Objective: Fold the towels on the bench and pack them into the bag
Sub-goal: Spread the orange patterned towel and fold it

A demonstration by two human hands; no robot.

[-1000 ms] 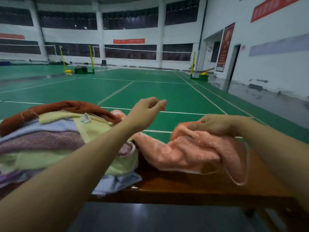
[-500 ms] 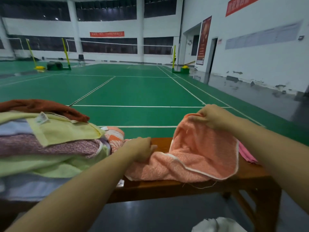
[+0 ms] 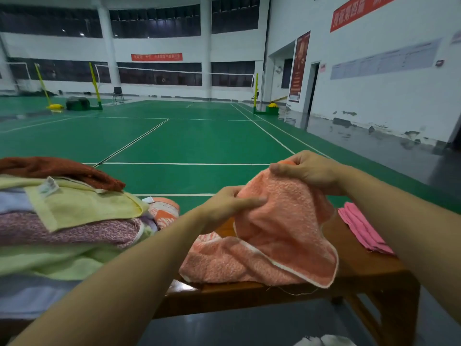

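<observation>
Since a moment ago your left hand (image 3: 230,203) has risen to pinch the towel (image 3: 279,236) below your right hand's (image 3: 308,171) curled fingers; find matching corners before folding.

There is one view only, from a camera on the person's head. It looks forward and slightly down, close over the brown wooden counter (image 3: 374,268) and both forearms. Beyond, it faces out across the green badminton court floor (image 3: 199,141) toward the white far wall (image 3: 154,46).
</observation>
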